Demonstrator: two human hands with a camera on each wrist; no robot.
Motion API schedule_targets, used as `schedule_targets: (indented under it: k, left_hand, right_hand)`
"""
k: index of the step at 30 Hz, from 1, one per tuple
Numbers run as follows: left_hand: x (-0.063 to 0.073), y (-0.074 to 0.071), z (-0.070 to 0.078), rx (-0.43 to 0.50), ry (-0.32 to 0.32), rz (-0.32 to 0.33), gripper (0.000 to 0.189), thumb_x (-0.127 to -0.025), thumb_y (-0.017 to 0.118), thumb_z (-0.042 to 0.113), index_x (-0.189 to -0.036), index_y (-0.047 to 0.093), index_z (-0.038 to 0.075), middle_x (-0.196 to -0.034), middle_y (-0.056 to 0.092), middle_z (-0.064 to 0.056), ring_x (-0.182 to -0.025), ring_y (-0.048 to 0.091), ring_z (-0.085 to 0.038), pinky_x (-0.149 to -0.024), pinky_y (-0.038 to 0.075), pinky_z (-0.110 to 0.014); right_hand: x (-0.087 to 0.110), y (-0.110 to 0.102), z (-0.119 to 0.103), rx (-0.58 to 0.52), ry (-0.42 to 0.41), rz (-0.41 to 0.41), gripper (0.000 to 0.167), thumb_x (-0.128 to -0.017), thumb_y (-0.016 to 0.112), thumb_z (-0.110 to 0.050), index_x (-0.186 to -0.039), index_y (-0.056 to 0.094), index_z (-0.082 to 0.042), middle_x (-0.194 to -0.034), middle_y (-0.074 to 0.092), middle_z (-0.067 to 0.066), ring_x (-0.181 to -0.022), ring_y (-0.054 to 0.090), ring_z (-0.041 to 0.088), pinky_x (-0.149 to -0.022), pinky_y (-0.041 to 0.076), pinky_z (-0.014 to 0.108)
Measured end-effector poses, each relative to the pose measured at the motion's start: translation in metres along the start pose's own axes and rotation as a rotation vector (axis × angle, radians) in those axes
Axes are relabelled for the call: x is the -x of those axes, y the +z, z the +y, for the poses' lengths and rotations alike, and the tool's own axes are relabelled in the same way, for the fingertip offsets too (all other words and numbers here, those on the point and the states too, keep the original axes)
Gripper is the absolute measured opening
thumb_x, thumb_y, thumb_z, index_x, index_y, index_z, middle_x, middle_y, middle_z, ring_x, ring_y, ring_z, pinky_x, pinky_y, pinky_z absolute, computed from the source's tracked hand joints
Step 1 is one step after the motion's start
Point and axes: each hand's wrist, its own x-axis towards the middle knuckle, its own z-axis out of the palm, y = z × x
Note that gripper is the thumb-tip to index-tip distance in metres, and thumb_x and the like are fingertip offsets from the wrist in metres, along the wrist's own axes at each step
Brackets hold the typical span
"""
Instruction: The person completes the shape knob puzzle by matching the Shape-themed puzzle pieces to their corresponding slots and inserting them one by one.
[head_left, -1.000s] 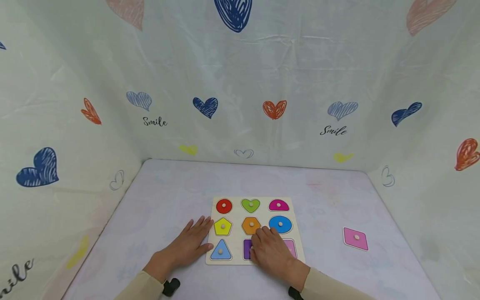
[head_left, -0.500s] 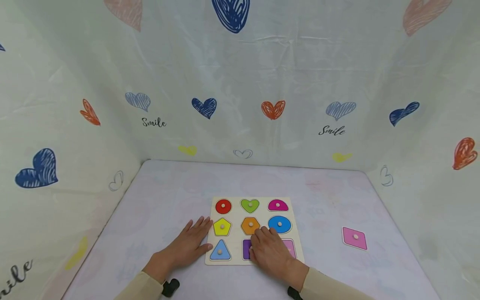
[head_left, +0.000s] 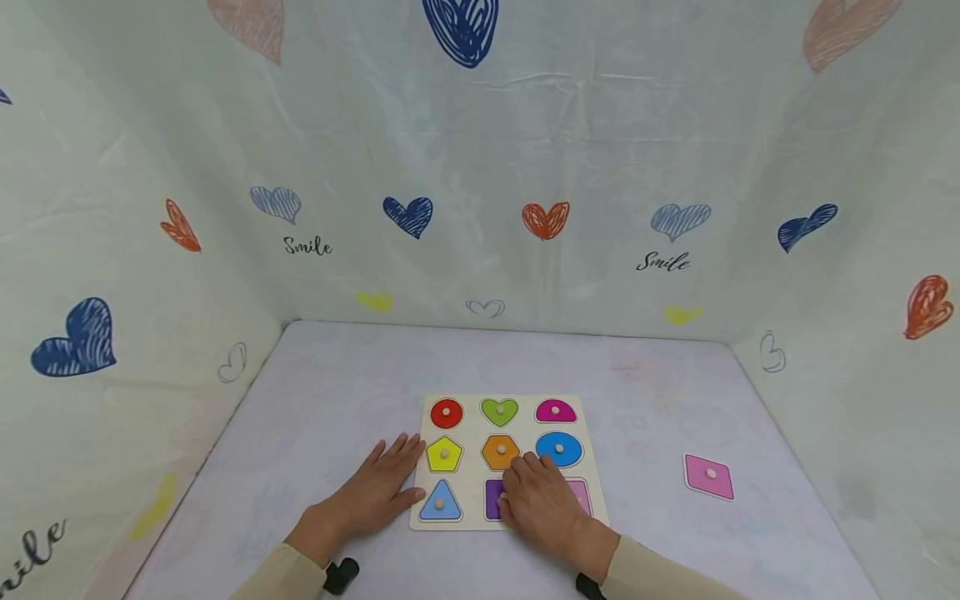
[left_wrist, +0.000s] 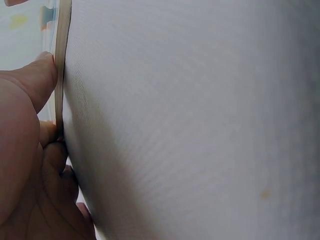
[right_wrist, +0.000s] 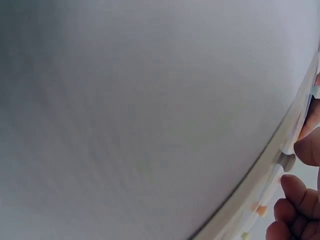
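Note:
In the head view a shape puzzle board (head_left: 525, 477) lies on the table. My left hand (head_left: 371, 492) rests spread along its left edge, fingertips and thumb touching the board; the left wrist view shows the thumb (left_wrist: 45, 75) against the board's edge. My right hand (head_left: 547, 508), fingers bent, holds the purple square piece (head_left: 492, 500) by its knob. In the right wrist view that knob (right_wrist: 286, 161) sits between thumb and fingertips. The hand hides most of this piece. Part of a light pink shape (head_left: 581, 493) shows beside the hand. A pink parallelogram piece (head_left: 708, 477) lies off the board.
Other knobbed shapes fill the board, among them a red circle (head_left: 447, 413), orange hexagon (head_left: 501, 452), blue oval (head_left: 558, 450) and light blue triangle (head_left: 440, 503). A heart-patterned curtain (head_left: 480, 167) hangs around the pale table (head_left: 360, 367).
Both hands and the pieces keep their places; only the camera view shifts very slightly.

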Motion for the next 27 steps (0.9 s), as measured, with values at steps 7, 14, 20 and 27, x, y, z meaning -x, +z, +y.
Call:
schedule_targets:
  k: [7,14,20,27]
  left_hand:
    - [0.0,0.0,0.0,0.003,-0.006,-0.003,0.081,-0.102,0.066,0.046,-0.167,0.031,0.012,-0.174,0.032,-0.005,-0.164,0.019,-0.029,-0.133,0.012,-0.056]
    - [0.001,-0.002,0.001,0.013,-0.001,-0.002,0.08,-0.102,0.066,0.045,-0.166,0.032,0.011,-0.173,0.032,-0.006,-0.164,0.019,-0.03,-0.133,0.013,-0.056]
    - [0.002,-0.002,0.001,0.017,0.0,-0.003,0.08,-0.102,0.066,0.045,-0.166,0.032,0.011,-0.173,0.032,-0.005,-0.164,0.019,-0.029,-0.133,0.013,-0.056]
    - [0.0,0.0,0.0,0.013,0.005,0.001,0.08,-0.102,0.066,0.045,-0.166,0.032,0.011,-0.173,0.033,-0.006,-0.164,0.02,-0.03,-0.133,0.013,-0.057]
  right_hand:
    - [0.0,-0.008,0.007,-0.065,0.045,0.017,0.032,-0.094,0.077,-0.04,-0.093,0.065,-0.011,-0.086,0.054,-0.001,-0.084,0.049,0.016,-0.078,0.052,0.035]
    - [0.003,-0.007,0.023,-0.073,0.091,0.002,0.034,-0.094,0.077,-0.043,-0.09,0.062,-0.013,-0.081,0.046,-0.004,-0.081,0.042,0.014,-0.071,0.033,0.028]
    - [0.007,-0.007,0.035,-0.073,0.13,0.03,0.031,-0.092,0.079,-0.039,-0.089,0.062,-0.013,-0.084,0.052,-0.003,-0.084,0.049,0.017,-0.076,0.04,0.032]
    - [0.011,-0.006,0.051,-0.061,0.158,0.123,0.034,-0.086,0.086,-0.034,-0.085,0.059,-0.013,-0.08,0.048,-0.003,-0.078,0.046,0.017,-0.071,0.036,0.031]
